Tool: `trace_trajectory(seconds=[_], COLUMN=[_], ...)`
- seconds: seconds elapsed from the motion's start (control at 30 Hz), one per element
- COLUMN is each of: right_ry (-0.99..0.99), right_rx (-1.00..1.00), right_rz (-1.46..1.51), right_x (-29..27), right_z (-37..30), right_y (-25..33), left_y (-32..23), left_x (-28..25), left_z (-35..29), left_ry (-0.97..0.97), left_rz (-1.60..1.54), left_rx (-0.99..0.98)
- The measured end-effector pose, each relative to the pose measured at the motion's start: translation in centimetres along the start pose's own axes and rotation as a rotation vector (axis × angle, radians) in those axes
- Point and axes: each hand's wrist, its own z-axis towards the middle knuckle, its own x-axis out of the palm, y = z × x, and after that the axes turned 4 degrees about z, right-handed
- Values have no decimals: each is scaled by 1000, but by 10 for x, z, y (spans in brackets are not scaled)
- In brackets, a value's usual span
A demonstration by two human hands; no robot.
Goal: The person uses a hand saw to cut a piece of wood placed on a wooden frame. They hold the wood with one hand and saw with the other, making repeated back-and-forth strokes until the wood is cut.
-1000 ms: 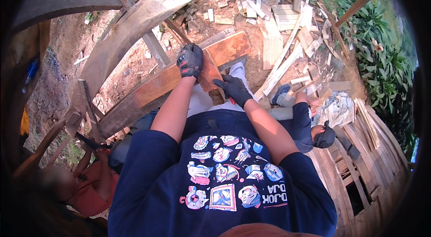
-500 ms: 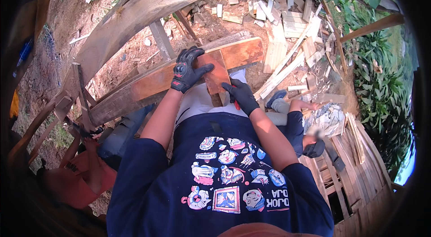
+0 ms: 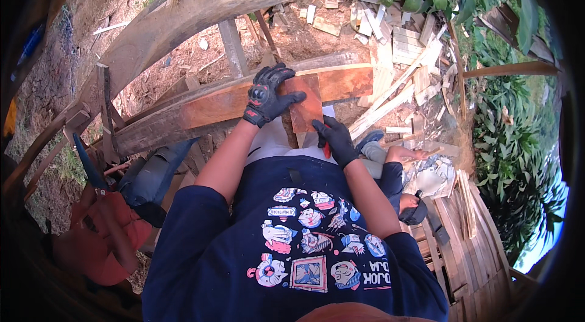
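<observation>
A short reddish-brown wooden board lies crosswise over a long curved plank. My left hand, in a black padded glove, grips the board's left side, its thumb on the face and its fingers toward the plank's upper edge. My right hand, also gloved in black, is closed around a red thing, perhaps a tool handle, mostly hidden by the fingers. Its fingertips meet the board's lower right edge.
A broad curved timber arches beyond the plank. Wood offcuts litter the ground at far right. One person in red works at left; another in a dark cap is at right beside wooden decking. Leafy plants border the right.
The whole view has shifted slightly, so the plank and board appear farther right. Both hands keep their hold on the board and the red thing. The person at left has changed arm position.
</observation>
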Motion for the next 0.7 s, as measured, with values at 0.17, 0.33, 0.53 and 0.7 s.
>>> trace_trajectory(seconds=[0.17,0.33,0.53,0.7], right_ry=[19,16,12,-3], right_rx=[-18,-24,-17,-19], right_rz=[-32,-4,-22,-28], right_x=[-3,-6,-5,-6], right_z=[1,11,9,6], right_y=[-2,-16,-14,-12], left_y=[1,-2,-3,-3], left_x=[2,-1,-1,0], left_z=[-1,1,1,0], left_ry=[-28,-19,-47,-44], left_rz=[13,17,40,43], left_rx=[30,39,45,45])
